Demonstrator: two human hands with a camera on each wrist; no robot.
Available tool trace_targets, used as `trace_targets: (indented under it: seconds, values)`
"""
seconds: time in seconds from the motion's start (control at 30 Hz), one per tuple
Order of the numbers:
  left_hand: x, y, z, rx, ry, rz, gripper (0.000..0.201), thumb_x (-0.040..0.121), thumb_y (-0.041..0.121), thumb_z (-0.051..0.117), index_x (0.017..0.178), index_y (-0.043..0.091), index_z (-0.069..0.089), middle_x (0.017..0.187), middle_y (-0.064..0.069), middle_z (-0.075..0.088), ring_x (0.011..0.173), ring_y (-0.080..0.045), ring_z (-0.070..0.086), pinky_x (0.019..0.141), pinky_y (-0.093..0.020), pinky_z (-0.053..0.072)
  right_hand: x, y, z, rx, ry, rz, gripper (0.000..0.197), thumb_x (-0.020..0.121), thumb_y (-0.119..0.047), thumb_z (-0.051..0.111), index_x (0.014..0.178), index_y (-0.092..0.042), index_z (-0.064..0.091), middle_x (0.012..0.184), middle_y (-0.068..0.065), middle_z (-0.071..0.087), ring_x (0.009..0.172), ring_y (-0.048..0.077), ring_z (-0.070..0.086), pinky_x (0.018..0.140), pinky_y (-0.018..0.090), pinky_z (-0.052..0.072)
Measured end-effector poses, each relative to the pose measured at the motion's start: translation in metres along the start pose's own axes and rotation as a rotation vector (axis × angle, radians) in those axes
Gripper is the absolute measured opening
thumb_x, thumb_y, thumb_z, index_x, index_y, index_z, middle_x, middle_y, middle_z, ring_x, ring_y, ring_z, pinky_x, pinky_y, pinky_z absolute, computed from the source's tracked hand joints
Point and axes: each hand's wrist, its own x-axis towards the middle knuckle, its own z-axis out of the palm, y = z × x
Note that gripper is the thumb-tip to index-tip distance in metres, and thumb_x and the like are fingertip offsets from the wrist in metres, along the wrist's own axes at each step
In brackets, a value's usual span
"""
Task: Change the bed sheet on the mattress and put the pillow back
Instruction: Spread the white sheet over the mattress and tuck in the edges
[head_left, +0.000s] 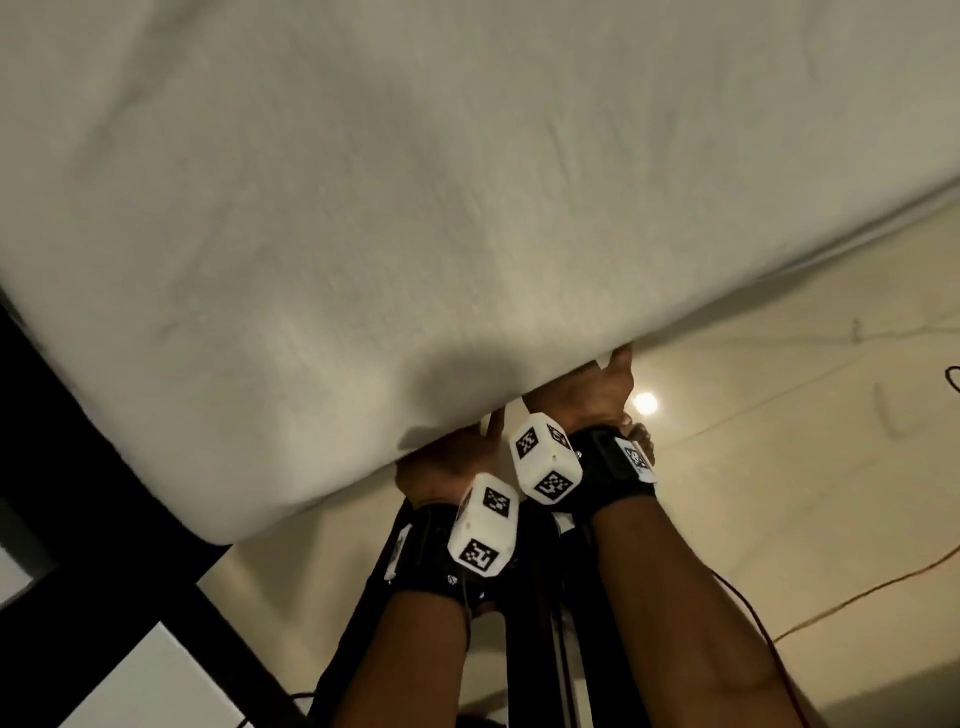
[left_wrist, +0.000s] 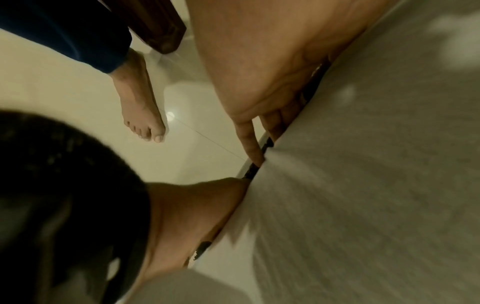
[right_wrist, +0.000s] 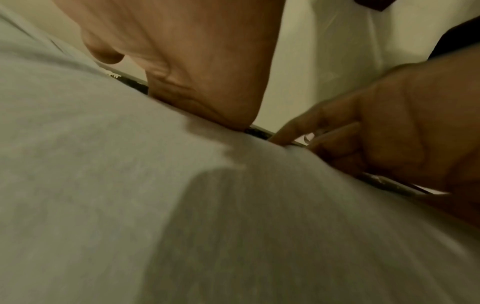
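Sheet: we see the white bed sheet (head_left: 415, 208) spread over the mattress (head_left: 249, 499), filling the far and left of the head view, its near edge running from the near-left corner up toward the far right.
Where it is: the hem hangs at the mattress's near side, just above the pale tiled floor (head_left: 779, 415).
Left hand: our left hand (head_left: 452, 457) goes under the near edge, fingers pushed in between sheet and the dark bed frame (head_left: 78, 467); in the left wrist view one finger (left_wrist: 249, 144) points straight into the gap.
Right hand: our right hand (head_left: 587, 389) sits just to the right of the left, also tucked under the edge; whether its hidden fingers pinch cloth, we cannot tell.
Step, as we judge it: tucking the hem under the mattress.
Handling: the sheet looks light, soft and limp, so it will wrinkle and slide; the mattress seems heavy and springy.
Where to hold: we would grip the hem at the edge, close to the corner, and push flat-fingered.
Around us: an orange cable (head_left: 857, 597) lies on the floor at the near right; a bare foot (left_wrist: 140, 107) stands beside the bed.
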Motion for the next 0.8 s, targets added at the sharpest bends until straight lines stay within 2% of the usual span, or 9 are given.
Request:
trace_targets:
  seconds: [0.07,0.13,0.2,0.27,0.33,0.43,0.57,0.7,0.8]
  values:
    - [0.003,0.003,-0.004,-0.03,0.017,-0.048,0.061,0.1,0.045,0.024,0.123,0.005,0.064,0.119,-0.025,0.07,0.121,-0.042,0.056,0.09,-0.063,0.042,0.007,-0.01,0.003,-0.072,0.041,-0.009,0.053,0.096,-0.059,0.046,0.125,-0.02,0.067,0.117,0.006,0.074,0.115,0.03,0.066,0.107,0.043,0.046]
    - [0.0,0.001,-0.003,0.075,0.009,-0.054,0.061,0.095,0.036,0.028,0.105,-0.001,0.076,0.115,-0.024,0.072,0.121,-0.04,0.058,0.094,-0.062,0.043,0.013,-0.021,0.004,-0.19,0.048,-0.057,0.047,0.103,-0.046,0.037,0.131,-0.017,0.062,0.1,0.003,0.077,0.099,0.028,0.07,0.091,0.038,0.056]
    - [-0.013,-0.006,0.001,0.193,0.006,-0.047,0.054,0.083,0.028,0.036,0.091,-0.004,0.078,0.106,-0.021,0.074,0.116,-0.037,0.061,0.097,-0.058,0.043,0.012,-0.03,0.005,-0.365,0.053,-0.087,0.04,0.103,-0.037,0.037,0.125,-0.017,0.064,0.094,0.006,0.076,0.089,0.029,0.069,0.081,0.041,0.057]
    - [-0.025,-0.011,0.009,0.249,0.06,-0.008,0.042,0.08,0.023,0.042,0.093,-0.003,0.072,0.094,-0.02,0.076,0.107,-0.035,0.063,0.089,-0.054,0.047,0.005,-0.039,0.004,-0.565,0.108,-0.133,0.03,0.099,-0.031,0.044,0.108,-0.015,0.068,0.09,0.01,0.074,0.079,0.03,0.07,0.076,0.046,0.059]
    - [-0.037,-0.019,0.015,0.251,0.119,0.038,0.036,0.071,0.015,0.045,0.096,-0.002,0.064,0.088,-0.022,0.075,0.102,-0.034,0.065,0.085,-0.052,0.05,-0.007,-0.053,-0.002,-0.738,0.184,-0.193,0.025,0.096,-0.018,0.048,0.094,-0.005,0.069,0.086,0.016,0.074,0.072,0.031,0.073,0.067,0.039,0.059]
    - [-0.049,-0.04,0.015,0.298,0.128,0.049,0.044,0.072,0.015,0.047,0.107,-0.006,0.063,0.097,-0.028,0.074,0.107,-0.038,0.065,0.092,-0.052,0.05,-0.033,-0.079,-0.02,-0.778,0.14,-0.238,0.022,0.093,-0.005,0.051,0.099,0.006,0.069,0.09,0.023,0.074,0.068,0.028,0.072,0.059,0.029,0.057]
    - [-0.062,-0.088,0.022,0.485,0.124,-0.024,0.047,0.101,0.026,0.036,0.128,-0.005,0.058,0.12,-0.027,0.069,0.113,-0.039,0.064,0.08,-0.048,0.06,-0.069,-0.126,-0.055,-0.722,0.105,-0.253,0.02,0.098,-0.007,0.051,0.102,0.005,0.066,0.086,0.019,0.073,0.068,0.024,0.07,0.06,0.027,0.056]
    - [-0.073,-0.149,0.049,0.618,0.049,-0.062,0.045,0.095,0.014,0.042,0.134,-0.005,0.054,0.13,-0.025,0.065,0.118,-0.038,0.064,0.089,-0.049,0.057,-0.087,-0.185,-0.082,-0.688,0.113,-0.256,0.012,0.096,-0.004,0.054,0.1,-0.006,0.065,0.092,0.015,0.074,0.085,0.029,0.069,0.069,0.031,0.053]
    - [-0.074,-0.19,0.07,0.714,-0.009,-0.046,0.055,0.084,0.002,0.042,0.138,-0.007,0.051,0.128,-0.025,0.065,0.113,-0.038,0.068,0.084,-0.047,0.061,-0.097,-0.232,-0.087,-0.675,0.087,-0.286,0.024,0.096,0.003,0.046,0.114,-0.003,0.061,0.105,0.021,0.071,0.093,0.03,0.066,0.078,0.035,0.05]
